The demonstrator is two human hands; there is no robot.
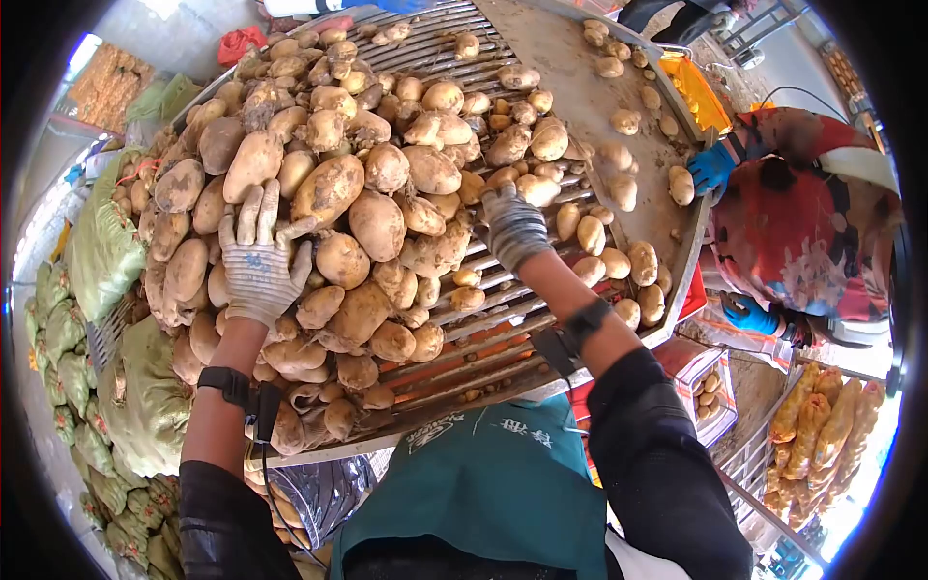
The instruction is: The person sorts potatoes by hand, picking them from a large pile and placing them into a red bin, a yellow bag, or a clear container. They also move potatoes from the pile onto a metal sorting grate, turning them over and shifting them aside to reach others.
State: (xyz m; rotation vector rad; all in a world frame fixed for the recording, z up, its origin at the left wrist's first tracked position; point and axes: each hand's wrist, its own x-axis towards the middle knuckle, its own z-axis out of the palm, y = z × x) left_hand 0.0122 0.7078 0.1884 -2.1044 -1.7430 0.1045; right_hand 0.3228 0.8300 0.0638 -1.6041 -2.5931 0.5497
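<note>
A large heap of soil-specked potatoes point(377, 222) lies on a slatted metal rack point(503, 319). My left hand point(259, 263), in a whitish knit glove, rests on the left part of the heap, its fingers stretched out over the potatoes. At the right edge of the heap, my right hand point(517, 227), in a dirty grey glove, has its fingers curled downward beside several potatoes. Whatever may lie under those fingers is hidden. Smaller potatoes point(592, 235) sit on the slats just right of this hand.
A metal side tray point(570, 68) with scattered potatoes borders the rack. Beyond it, a person in a red patterned garment point(802, 222) has a blue-gloved hand point(712, 169) at the tray edge. Green sacks point(145, 396) stand at left; filled yellow net bags point(822, 425) lie at right.
</note>
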